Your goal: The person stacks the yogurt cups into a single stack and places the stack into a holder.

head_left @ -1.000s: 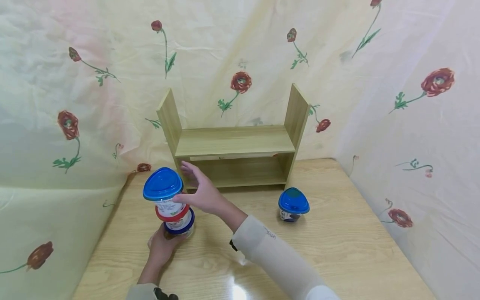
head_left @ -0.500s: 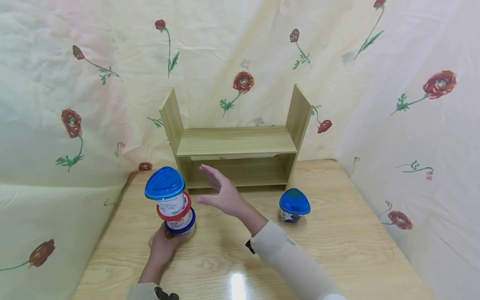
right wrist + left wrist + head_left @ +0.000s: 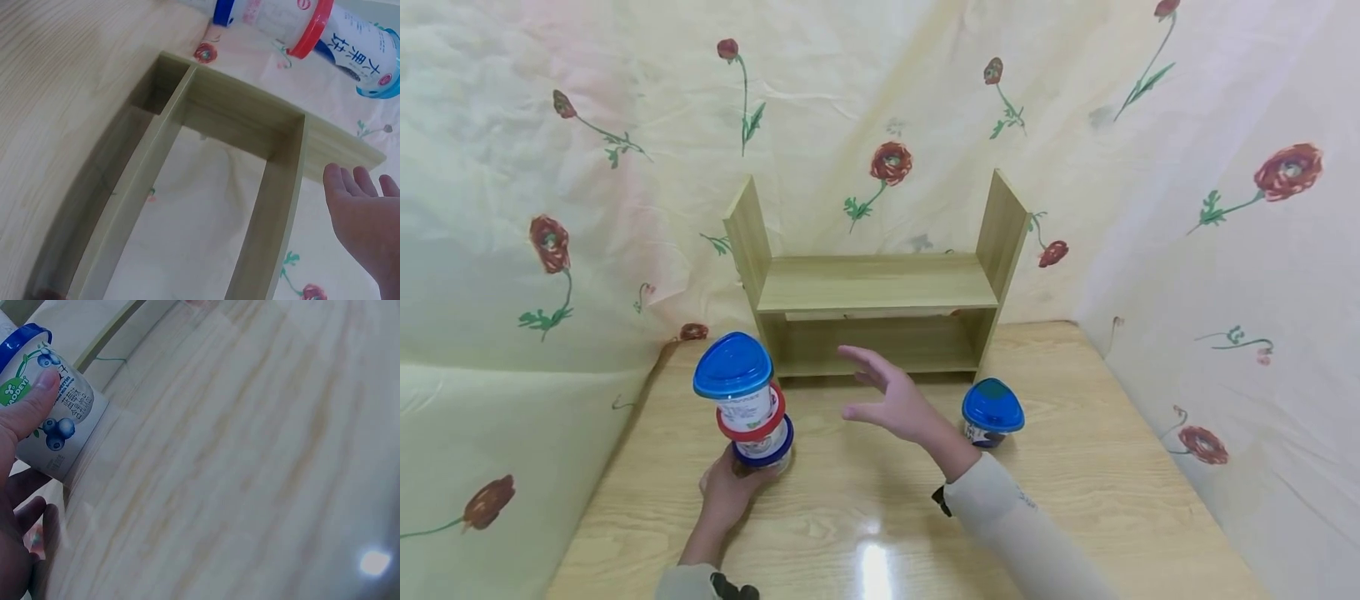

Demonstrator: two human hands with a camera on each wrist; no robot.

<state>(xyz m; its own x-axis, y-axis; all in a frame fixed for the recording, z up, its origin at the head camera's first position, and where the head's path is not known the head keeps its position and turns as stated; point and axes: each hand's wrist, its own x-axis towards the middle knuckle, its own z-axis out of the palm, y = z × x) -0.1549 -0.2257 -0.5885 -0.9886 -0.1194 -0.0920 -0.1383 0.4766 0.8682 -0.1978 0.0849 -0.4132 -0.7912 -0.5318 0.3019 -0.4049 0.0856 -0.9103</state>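
Flowered cloth [image 3: 827, 100] behind bench [image 3: 1075, 500], fourth tub [image 3: 992, 408] to the right

Left grip [image 3: 727, 490] holds the lowest tub [image 3: 65, 411] of a stack of three [image 3: 747, 408], whose long axis runs upward. Right grip [image 3: 898, 404], spread wide with nothing in it, is the nearer one to the fourth tub, standing right of its wrist.

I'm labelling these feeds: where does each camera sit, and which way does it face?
Head: on the person's head, facing forward and down at the tub stack, shelf and lone tub; left hand, right hand and sleeves show.
Left wrist: on that wrist, facing the stack's bottom tub and the table; the left hand shows at the left edge.
Right wrist: on that wrist, facing the shelf, seen aslant, with part of the stack above; the right hand shows at lower right.
Shared: head and right wrist both show stack and shelf.
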